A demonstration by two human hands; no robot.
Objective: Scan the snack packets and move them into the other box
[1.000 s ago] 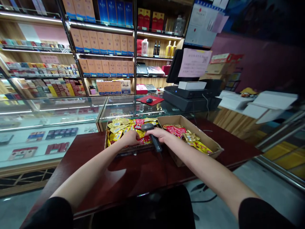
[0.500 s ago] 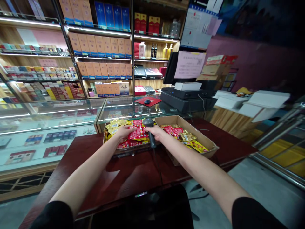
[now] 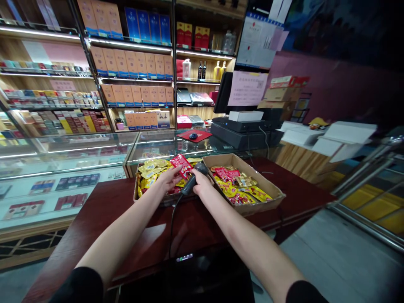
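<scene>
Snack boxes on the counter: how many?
2. One box lies under the left hand, holding yellow and red packets. The other, an open cardboard box, sits right of the right hand, which grips a barcode scanner.

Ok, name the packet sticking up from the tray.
The red packet at the fingers of the left hand: tilted up, while the others lie flat.
</scene>
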